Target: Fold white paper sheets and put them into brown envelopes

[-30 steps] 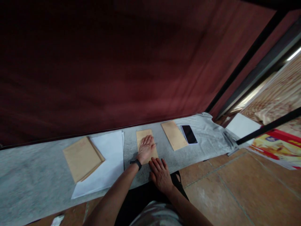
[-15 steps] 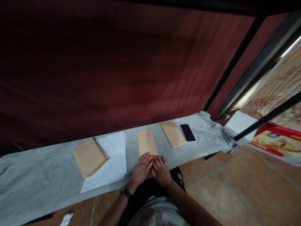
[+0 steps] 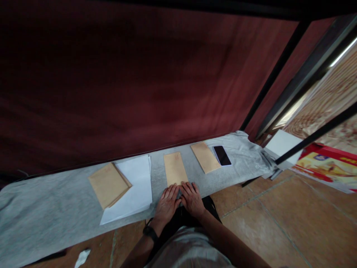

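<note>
A brown paper envelope (image 3: 175, 168) lies lengthwise on the grey cloth, its near end under my fingertips. My left hand (image 3: 167, 203) rests palm down at its near left corner, fingers stretched out. Beside it, my right hand (image 3: 192, 199) lies flat at the near right corner with fingers extended. The thumbs almost meet between them. To the right sits another brown envelope (image 3: 205, 158), and past it a dark-screened phone (image 3: 222, 155). A stack of brown envelopes (image 3: 108, 185) overlaps white paper sheets (image 3: 136, 182) on the left.
The grey cloth (image 3: 55, 208) covers a long narrow table against a dark red wall (image 3: 156, 93). Black metal bars (image 3: 276, 76) rise at the right. Beyond the table's right end are a white box (image 3: 283, 147) and a red and yellow box (image 3: 326, 165) near the tiled floor (image 3: 264, 216).
My hands have shifted slightly toward me along the envelope. My left fingers have moved back to its near edge. The view has shifted a little.
</note>
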`<control>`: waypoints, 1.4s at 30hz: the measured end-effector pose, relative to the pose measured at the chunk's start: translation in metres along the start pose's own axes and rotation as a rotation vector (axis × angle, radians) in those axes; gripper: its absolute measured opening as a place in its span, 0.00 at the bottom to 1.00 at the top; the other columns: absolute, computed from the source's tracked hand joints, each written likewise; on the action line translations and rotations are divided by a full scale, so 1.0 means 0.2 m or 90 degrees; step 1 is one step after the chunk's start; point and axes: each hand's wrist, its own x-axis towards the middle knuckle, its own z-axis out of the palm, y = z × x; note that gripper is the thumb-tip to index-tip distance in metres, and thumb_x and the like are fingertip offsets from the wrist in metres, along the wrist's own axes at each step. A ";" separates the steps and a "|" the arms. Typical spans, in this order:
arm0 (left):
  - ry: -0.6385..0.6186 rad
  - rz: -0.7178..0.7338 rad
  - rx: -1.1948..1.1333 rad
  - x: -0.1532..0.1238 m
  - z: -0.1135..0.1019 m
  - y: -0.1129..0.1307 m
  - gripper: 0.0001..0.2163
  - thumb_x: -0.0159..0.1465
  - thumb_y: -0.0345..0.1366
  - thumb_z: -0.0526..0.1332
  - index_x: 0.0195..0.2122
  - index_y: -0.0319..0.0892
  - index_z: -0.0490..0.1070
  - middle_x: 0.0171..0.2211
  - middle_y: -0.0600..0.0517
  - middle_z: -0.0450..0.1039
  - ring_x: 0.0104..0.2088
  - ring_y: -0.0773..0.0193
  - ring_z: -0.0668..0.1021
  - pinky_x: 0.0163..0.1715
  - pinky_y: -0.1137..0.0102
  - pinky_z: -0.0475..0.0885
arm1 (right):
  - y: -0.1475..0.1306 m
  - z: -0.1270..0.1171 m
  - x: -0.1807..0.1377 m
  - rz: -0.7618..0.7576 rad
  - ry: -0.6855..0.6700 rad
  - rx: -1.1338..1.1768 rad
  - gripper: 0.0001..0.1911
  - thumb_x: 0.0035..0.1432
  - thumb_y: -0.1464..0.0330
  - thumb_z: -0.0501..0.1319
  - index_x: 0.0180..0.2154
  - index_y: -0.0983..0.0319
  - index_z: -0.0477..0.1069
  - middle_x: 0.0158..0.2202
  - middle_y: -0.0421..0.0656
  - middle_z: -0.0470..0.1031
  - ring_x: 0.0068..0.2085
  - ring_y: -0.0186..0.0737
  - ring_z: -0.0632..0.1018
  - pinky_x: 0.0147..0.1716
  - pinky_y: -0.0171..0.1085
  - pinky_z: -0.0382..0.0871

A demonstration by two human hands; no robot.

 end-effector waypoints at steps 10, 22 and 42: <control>-0.066 -0.001 0.006 0.08 -0.05 0.01 0.24 0.72 0.45 0.54 0.66 0.40 0.63 0.64 0.43 0.68 0.64 0.50 0.69 0.63 0.54 0.65 | 0.13 -0.10 0.07 -0.044 -0.081 0.079 0.23 0.72 0.66 0.51 0.66 0.59 0.62 0.65 0.47 0.68 0.65 0.42 0.68 0.65 0.49 0.58; -0.090 0.049 -0.025 0.09 -0.05 -0.07 0.28 0.72 0.51 0.51 0.69 0.43 0.60 0.68 0.45 0.62 0.66 0.53 0.67 0.64 0.56 0.62 | 0.31 0.00 0.37 -0.030 -0.099 0.033 0.22 0.73 0.65 0.50 0.64 0.59 0.65 0.67 0.44 0.65 0.67 0.42 0.66 0.68 0.49 0.53; -0.087 0.031 -0.028 0.09 -0.06 -0.06 0.27 0.72 0.50 0.52 0.69 0.46 0.60 0.69 0.47 0.61 0.66 0.52 0.67 0.64 0.56 0.62 | 0.28 -0.02 0.44 -0.004 -0.086 0.018 0.23 0.72 0.65 0.51 0.65 0.61 0.64 0.67 0.47 0.65 0.68 0.45 0.63 0.69 0.53 0.50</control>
